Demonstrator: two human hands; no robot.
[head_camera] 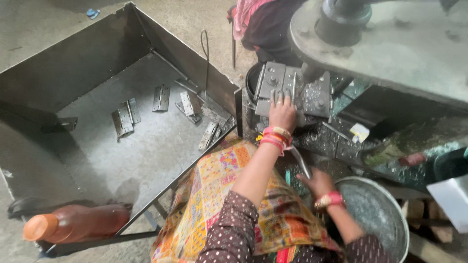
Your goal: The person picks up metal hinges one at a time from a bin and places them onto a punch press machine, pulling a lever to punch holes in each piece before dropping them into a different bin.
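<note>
A bare concrete workshop floor (204, 19) lies under a heavy metal press (390, 48), whose grimy bed (336, 141) fills the right half of the view. The left hand (282, 113) reaches forward onto the press's steel die plate (292, 87), fingers (280, 97) spread flat and pressing down on a grey metal hinge (265, 108) that lies at the plate's near edge, directly under the fingertips; how much of the hinge they cover cannot be told. The right hand (318, 182) hangs low beside a round metal basin (378, 214) at the bed's near right, its fingers loosely curled and partly blurred, so whether they pinch anything cannot be told. A thin metal rod (300, 160) slants between the two wrists. To the left stands a large open sheet-metal bin (73, 73) with several finished hinges (124, 117) scattered over its floor toward the far right corner. An orange plastic bottle (73, 224) lies on the bin's near edge. A yellow patterned cloth (219, 195) covers the person's lap.
</note>
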